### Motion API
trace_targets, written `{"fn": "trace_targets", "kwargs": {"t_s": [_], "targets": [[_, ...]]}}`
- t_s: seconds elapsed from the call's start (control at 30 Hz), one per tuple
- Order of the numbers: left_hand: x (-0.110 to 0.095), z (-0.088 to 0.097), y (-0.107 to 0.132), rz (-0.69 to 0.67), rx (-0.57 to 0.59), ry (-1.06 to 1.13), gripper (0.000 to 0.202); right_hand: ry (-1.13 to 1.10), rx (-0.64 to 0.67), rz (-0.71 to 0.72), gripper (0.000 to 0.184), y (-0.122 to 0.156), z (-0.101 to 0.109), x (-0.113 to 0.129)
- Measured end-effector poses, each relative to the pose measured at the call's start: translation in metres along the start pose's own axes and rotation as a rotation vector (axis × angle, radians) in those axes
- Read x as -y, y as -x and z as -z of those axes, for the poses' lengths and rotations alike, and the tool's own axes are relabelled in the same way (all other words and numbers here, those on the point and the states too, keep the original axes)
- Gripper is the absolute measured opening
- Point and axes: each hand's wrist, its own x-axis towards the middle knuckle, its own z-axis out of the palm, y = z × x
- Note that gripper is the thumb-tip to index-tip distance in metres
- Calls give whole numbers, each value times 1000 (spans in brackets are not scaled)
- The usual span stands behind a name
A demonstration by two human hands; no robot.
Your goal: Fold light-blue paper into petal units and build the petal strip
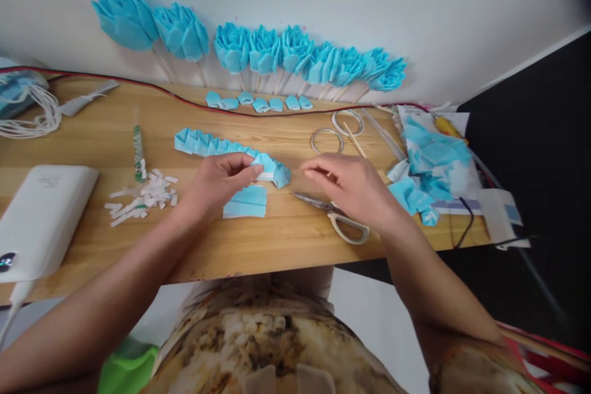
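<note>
A long pleated strip of blue paper (207, 143) runs across the middle of the wooden table. My left hand (226, 175) pinches its right end between thumb and fingers, where a small white strip shows on the blue surface. To the right, my right hand (344, 184) hovers apart from the paper with thumb and forefinger pressed together; whatever is between them, if anything, is too small to make out. Under the right hand lies a pair of scissors (348, 228) with white handles. A flat blue paper square (245, 202) rests just below the left hand.
Several blue paper flowers (265, 49) on sticks lean against the wall, with small folded blue pieces (261, 104) before them. White paper scraps (154, 194) and a white power bank (50, 215) are left. Tape rolls (327, 141) and a bag of blue paper (434, 148) are right.
</note>
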Motion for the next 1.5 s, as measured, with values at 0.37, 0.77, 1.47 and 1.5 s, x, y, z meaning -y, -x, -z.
{"fn": "trace_targets", "kwargs": {"t_s": [0.37,0.77,1.47,1.5], "targets": [[2,-2,1,-27,5,-11,29,200,-52,38,18,55,-43,-34],[-2,-2,3,-23,14,-53,30,96,-187,-103,10,49,-57,-40],[-2,-1,1,65,138,49,40,223,-529,603,19,-23,-41,3],[-2,-1,1,67,141,66,39,258,-543,632,21,-25,-43,1]]}}
